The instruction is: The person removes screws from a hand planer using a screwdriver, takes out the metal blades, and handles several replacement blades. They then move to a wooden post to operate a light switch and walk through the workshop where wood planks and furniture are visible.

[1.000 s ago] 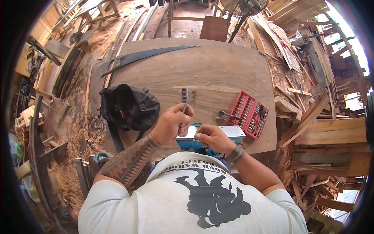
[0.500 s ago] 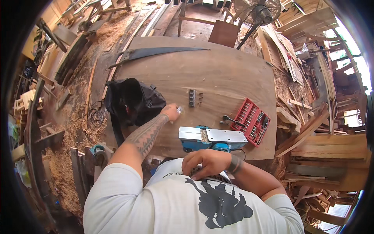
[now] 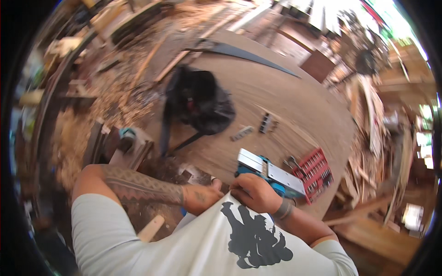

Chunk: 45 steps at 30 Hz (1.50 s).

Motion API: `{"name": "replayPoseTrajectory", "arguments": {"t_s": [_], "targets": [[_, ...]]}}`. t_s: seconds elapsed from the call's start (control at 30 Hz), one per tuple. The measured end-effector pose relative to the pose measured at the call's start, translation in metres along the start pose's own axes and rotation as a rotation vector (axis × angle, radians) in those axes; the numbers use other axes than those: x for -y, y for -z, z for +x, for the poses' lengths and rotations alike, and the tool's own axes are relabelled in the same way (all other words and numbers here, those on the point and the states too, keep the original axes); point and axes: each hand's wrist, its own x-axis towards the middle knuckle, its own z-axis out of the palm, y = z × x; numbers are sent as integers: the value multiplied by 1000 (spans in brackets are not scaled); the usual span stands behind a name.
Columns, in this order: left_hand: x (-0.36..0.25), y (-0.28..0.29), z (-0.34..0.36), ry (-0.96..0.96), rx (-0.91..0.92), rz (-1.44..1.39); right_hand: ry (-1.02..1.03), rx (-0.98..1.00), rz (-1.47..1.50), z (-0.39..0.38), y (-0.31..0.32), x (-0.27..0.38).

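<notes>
My right hand (image 3: 258, 193) is closed at my belly, its fingers pinching the light T-shirt (image 3: 184, 234), which is drawn up to a peak there. Close beside it, to the left, is my left hand (image 3: 202, 198); its fingers are mostly hidden and blurred. Just beyond my right hand, a blue electric planer (image 3: 271, 169) lies with its flat silver sole facing up. On the wooden tabletop (image 3: 313, 110) lie a small grey metal piece (image 3: 241, 133) and a dark metal block (image 3: 264, 123) with small curled bits next to it.
An open black bag (image 3: 198, 101) stands on the table's left part, its strap trailing toward me. A handsaw (image 3: 248, 55) lies along the far edge. At the right is an open red socket set (image 3: 315, 174) with a ratchet beside it. Wood shavings and boards surround the table.
My left hand has let go of the grey metal piece, which now lies on the table, and has come back to my belly. The whole view has turned. My right hand stays at the shirt.
</notes>
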Motion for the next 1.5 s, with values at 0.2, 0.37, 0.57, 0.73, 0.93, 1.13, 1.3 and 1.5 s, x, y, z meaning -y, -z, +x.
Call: {"name": "replayPoseTrajectory", "arguments": {"t_s": [0.2, 0.37, 0.57, 0.73, 0.93, 1.13, 1.3, 1.5], "targets": [[-2, 33, -46, 555, -251, 368, 192, 321, 46, 23, -24, 8], [-5, -68, -68, 721, -354, -106, 262, 611, -31, 30, -20, 12], [23, -245, -59, 1278, -955, -133, 274, 775, -211, 31, -52, -25], [39, -334, -103, 1180, -748, -319, 334, 1020, -363, 57, -92, -23], [53, -343, -194, 1361, -858, -427, 379, 1132, -543, 123, -156, 12], [100, -386, -295, 1290, -783, -404, 267, 1113, -555, 205, -250, -13], [103, -356, -417, 1372, -867, -547, -113, 1121, -745, 273, -317, -79], [116, -344, -543, 1412, -1398, -560, -698, 1017, -527, 366, -360, -111]]}}
